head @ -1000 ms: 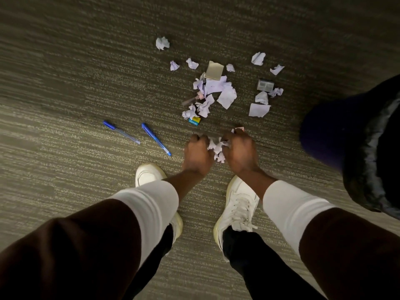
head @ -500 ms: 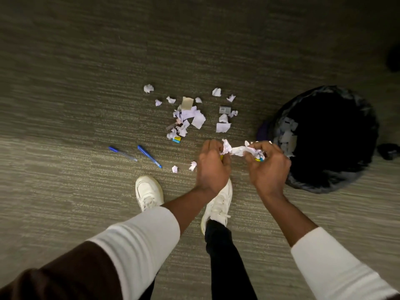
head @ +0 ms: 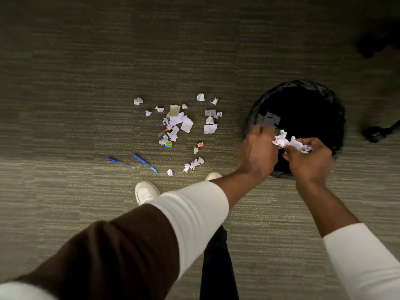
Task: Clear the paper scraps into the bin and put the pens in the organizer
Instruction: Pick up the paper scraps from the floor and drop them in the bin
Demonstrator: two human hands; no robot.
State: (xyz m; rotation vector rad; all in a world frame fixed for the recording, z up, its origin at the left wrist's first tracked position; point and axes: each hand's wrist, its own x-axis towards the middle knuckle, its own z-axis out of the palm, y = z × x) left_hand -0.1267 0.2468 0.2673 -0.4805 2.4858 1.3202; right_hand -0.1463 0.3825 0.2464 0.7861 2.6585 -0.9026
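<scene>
head view: pens (head: pixel 132 163) beside scattered scraps (head: pixel 177 124), left of bin (head: pixel 320 92).

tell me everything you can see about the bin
The bin is round, lined with a glossy black plastic bag whose crinkled edge folds over the rim. It stands upright on the carpet, right of the scattered scraps. Its inside is too dark to read, save a few grey-white paper pieces lying against the near-left inner wall. The left hand and right hand overlap its near rim, holding crumpled paper over the opening; contact with the rim cannot be told.
</scene>
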